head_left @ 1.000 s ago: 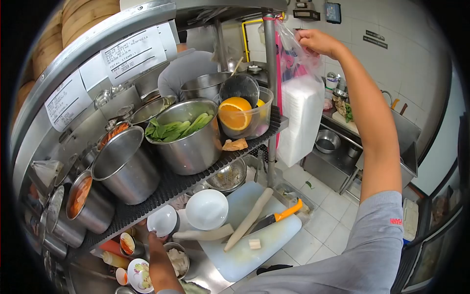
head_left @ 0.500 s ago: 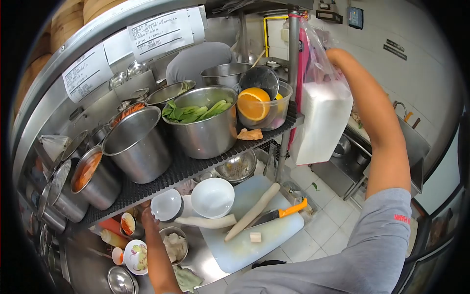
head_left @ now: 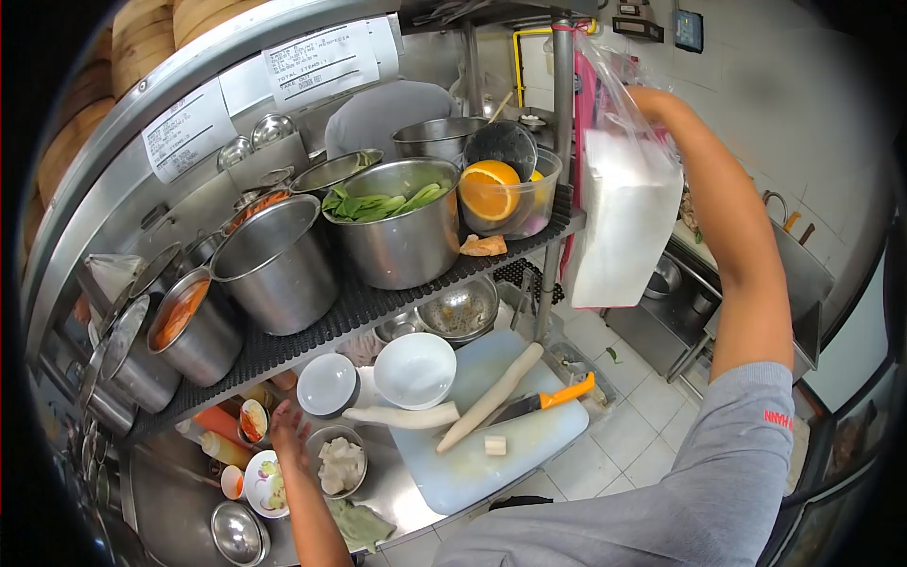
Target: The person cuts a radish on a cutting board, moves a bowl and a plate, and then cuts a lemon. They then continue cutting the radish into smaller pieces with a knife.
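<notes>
A person in a grey T-shirt (head_left: 642,472) works at a crowded kitchen counter, arms spread wide. The right hand (head_left: 650,102) is raised to a clear plastic bag (head_left: 609,71) that hangs beside a metal post (head_left: 560,113) at the end of a shelf. Inside the bag is a tall, blocky stack of white containers (head_left: 624,222), apparently foam. A second ago this hand was in plain view pinching the bag's top; now most of it is hidden by plastic and by the angle of the arm, so I cannot tell what the fingers grip. The change suggests a reach into or behind the bag; the stack hangs there, with no container seen outside it.

Low on the other side, the left hand (head_left: 286,433) has come away from the rim of a small, round, pale bowl (head_left: 327,386). Its fingers are loosely apart, just beside the bowl, holding nothing that shows, which suggests the bowl now stands unaided.

Right of the small bowl is a larger round white bowl (head_left: 416,370); nearer the person, a round metal bowl (head_left: 333,433) holds pale chunks. A pale blue plastic cutting board (head_left: 539,439) carries a long, peeled, whitish root (head_left: 491,397) and an orange-handled knife (head_left: 567,392). Above, steel pots line the shelf, one filled with green leafy stalks (head_left: 387,203)
</notes>
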`<state>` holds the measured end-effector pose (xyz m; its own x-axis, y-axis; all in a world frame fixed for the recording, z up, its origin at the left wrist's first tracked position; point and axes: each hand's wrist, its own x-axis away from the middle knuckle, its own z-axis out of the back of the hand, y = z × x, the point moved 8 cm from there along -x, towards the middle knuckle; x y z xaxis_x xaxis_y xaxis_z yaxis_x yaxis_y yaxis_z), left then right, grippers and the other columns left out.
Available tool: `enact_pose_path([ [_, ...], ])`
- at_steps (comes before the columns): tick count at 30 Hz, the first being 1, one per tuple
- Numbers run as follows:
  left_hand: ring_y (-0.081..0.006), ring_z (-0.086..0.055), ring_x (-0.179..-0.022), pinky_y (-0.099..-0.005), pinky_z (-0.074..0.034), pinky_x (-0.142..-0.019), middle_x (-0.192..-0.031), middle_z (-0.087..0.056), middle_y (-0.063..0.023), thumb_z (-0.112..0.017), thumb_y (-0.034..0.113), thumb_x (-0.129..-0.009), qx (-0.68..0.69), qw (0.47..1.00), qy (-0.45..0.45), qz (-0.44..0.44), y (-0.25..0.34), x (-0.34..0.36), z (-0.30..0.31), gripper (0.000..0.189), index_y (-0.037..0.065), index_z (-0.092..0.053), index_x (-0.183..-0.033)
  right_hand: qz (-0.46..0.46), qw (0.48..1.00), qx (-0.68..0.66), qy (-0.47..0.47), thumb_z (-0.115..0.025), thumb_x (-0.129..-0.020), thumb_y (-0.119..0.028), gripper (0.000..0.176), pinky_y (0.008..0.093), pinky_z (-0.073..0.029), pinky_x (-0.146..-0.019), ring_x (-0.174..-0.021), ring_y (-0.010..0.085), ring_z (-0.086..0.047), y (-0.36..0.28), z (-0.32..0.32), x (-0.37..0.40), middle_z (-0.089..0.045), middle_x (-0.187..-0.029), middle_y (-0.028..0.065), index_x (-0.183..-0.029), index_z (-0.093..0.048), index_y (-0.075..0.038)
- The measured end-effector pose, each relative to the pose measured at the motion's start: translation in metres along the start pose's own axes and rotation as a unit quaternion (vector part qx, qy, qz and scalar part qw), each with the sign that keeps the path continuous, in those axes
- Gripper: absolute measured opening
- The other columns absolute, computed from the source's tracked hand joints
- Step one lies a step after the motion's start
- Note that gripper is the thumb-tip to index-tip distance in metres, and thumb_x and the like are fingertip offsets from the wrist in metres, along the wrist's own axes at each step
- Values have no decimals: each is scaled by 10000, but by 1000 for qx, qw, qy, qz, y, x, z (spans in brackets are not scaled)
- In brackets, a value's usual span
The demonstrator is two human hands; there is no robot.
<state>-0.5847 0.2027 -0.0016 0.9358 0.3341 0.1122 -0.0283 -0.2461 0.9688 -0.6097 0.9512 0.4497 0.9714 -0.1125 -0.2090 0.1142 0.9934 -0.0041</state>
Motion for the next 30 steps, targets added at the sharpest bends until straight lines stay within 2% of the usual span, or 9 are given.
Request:
enact_pose_path([
  [4, -172, -528, -1077, -362, -434, -837, -1253, -520, 16, -550, 292, -947, 18, 999, -35, -29, 25, 30, -23, 288, 151, -564, -1198, 32, 988, -71, 130, -653, -825, -218, 193, 330, -491, -651, -694, 179, -604, 8, 54, 29, -646, -772, 52, -964, -676, -85],
  [7, -162, -567, -1040, -317, -450, -809, -1194, -567, 13, -550, 292, -960, 2, 995, -77, -69, 55, 64, -57, 262, 141, -577, -1172, 54, 901, -228, 365, -590, -894, -186, 151, 299, -490, -722, -821, 141, -613, 13, 105, 89, -644, -850, 35, -988, -637, -76],
  [9, -171, -611, -1031, -289, -462, -815, -1172, -602, -34, -554, 251, -959, -30, 983, -137, -115, 81, 90, -91, 216, 101, -607, -1105, 160, 699, -547, 432, -547, -947, -177, 159, 322, -483, -818, -932, 142, -601, 29, 116, 117, -636, -986, 29, -1067, -585, -79],
  [12, -173, -610, -1032, -294, -473, -846, -1198, -598, -75, -551, 186, -952, -67, 958, -224, -165, 126, 140, -149, 234, 48, -599, -1135, 268, 571, -672, 388, -516, -977, -178, 179, 362, -486, -857, -958, 160, -601, 17, 105, 149, -619, -1063, 34, -1131, -522, -85],
  [17, -206, -590, -1090, -328, -453, -946, -1224, -595, -118, -608, 55, -873, -60, 875, -355, -323, 170, 223, -242, 433, 11, -517, -1294, 286, 500, -758, 307, -522, -970, -157, 179, 362, -502, -836, -952, 186, -610, -69, 19, 185, -618, -1046, 44, -1131, -499, -83],
  [21, -305, -445, -1282, -381, -350, -1067, -1410, -432, -173, -773, 271, -785, -130, 812, -382, -422, 166, 260, -276, 816, 25, -343, -1433, 166, 594, -745, 254, -548, -954, -147, 136, 313, -480, -814, -923, 143, -583, -174, -105, 217, -617, -1016, 57, -1052, -550, -52],
  [23, -238, -430, -1289, -374, -339, -1061, -1384, -468, -153, -841, 316, -704, -106, 844, -360, -383, 128, 257, -272, 931, 44, -340, -1440, 65, 804, -524, 273, -585, -929, -130, 86, 299, -472, -821, -937, 138, -574, -220, -166, 239, -623, -1055, 63, -962, -584, -50],
  [27, -196, -556, -1091, -315, -421, -951, -1171, -594, -80, -701, 101, -793, -71, 955, -234, -170, 50, 200, -230, 551, 18, -487, -1294, 209, 803, -538, 147, -622, -901, -150, 153, 289, -479, -813, -956, 166, -596, -336, -250, 229, -641, -1064, 83, -1010, -625, -44],
  [30, -187, -625, -994, -307, -489, -872, -1090, -657, -98, -600, 36, -813, -72, 977, -187, -74, -9, 124, -181, 414, 5, -551, -1223, 86, 813, -573, 53, -630, -899, -192, 271, 329, -488, -838, -998, 252, -615, -321, -316, 179, -630, -1102, 147, -1105, -628, -14],
])
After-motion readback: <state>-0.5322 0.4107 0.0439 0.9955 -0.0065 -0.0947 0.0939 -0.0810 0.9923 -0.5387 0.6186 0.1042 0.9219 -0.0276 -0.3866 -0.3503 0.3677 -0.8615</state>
